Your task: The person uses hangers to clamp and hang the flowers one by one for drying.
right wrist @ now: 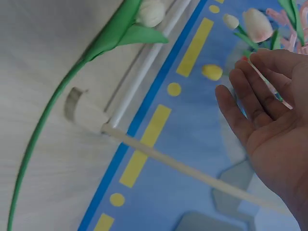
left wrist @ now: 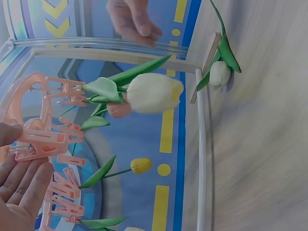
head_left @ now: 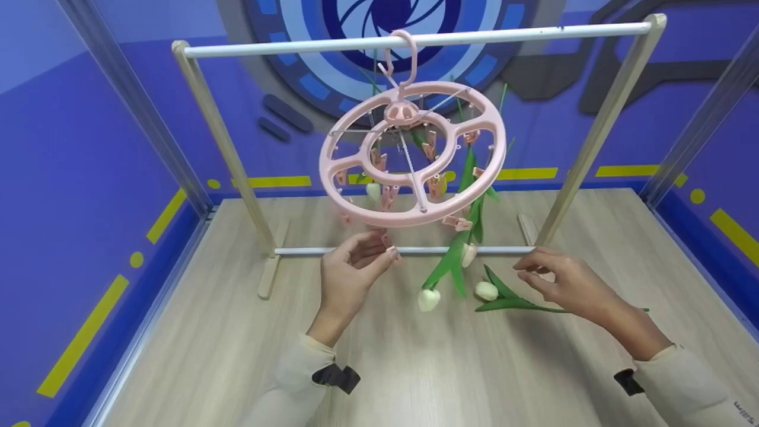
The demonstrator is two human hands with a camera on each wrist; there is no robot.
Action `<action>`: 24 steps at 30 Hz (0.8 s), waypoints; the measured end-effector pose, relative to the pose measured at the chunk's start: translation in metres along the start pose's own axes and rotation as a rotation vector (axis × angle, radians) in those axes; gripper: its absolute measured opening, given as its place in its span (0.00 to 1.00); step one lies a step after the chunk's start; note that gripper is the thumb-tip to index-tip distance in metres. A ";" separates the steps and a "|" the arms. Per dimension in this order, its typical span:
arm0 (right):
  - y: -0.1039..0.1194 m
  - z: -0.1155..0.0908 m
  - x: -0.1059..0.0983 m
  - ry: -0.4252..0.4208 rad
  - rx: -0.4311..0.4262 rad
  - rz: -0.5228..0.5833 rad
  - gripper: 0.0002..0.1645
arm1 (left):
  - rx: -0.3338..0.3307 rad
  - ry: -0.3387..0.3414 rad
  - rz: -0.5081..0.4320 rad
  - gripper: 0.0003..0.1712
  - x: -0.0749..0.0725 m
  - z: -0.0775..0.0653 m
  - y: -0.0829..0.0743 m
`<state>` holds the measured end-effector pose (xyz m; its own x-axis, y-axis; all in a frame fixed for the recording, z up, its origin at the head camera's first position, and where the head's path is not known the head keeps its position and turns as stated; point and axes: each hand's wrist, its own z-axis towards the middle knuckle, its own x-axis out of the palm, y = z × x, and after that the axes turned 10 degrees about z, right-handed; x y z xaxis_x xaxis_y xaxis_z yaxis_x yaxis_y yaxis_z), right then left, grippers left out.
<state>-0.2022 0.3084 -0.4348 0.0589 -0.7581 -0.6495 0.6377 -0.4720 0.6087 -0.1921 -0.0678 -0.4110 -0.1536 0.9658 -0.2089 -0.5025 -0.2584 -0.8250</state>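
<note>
My left hand (head_left: 350, 270) pinches a pink clothespin (left wrist: 41, 144) between thumb and fingers, just below the near rim of a round pink clip hanger (head_left: 409, 216). My right hand (head_left: 572, 284) is raised above the table with relaxed fingers and nothing in it. Beneath it a loose white tulip (head_left: 486, 290) lies on the tabletop, its green stem running to the right under the wrist. From the hanger's right side a large white tulip (left wrist: 151, 93) and a pale pink one (head_left: 469, 255) hang head down in clips. A yellow tulip (left wrist: 141, 165) dangles farther back.
The hanger hooks over the white top bar (head_left: 510, 37) of a stand with wooden legs (head_left: 228, 154). A lower white bar (head_left: 308, 251) crosses near the tabletop. Several other pink clips hang around the rings. Blue printed panels (head_left: 77, 196) enclose the table at the back and sides.
</note>
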 end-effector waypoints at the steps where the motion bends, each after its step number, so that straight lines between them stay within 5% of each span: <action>1: -0.003 -0.003 -0.002 0.004 0.031 -0.005 0.14 | 0.002 0.000 -0.001 0.20 0.000 0.000 0.000; 8: -0.025 -0.025 -0.011 0.059 0.161 -0.078 0.10 | 0.004 0.006 -0.003 0.21 0.000 0.001 0.001; 24: -0.067 -0.056 -0.013 0.118 0.310 -0.085 0.10 | -0.002 0.013 0.000 0.21 0.000 0.000 0.003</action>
<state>-0.2032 0.3753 -0.4926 0.1159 -0.6612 -0.7412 0.3817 -0.6593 0.6478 -0.1937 -0.0689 -0.4131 -0.1427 0.9660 -0.2154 -0.5005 -0.2582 -0.8264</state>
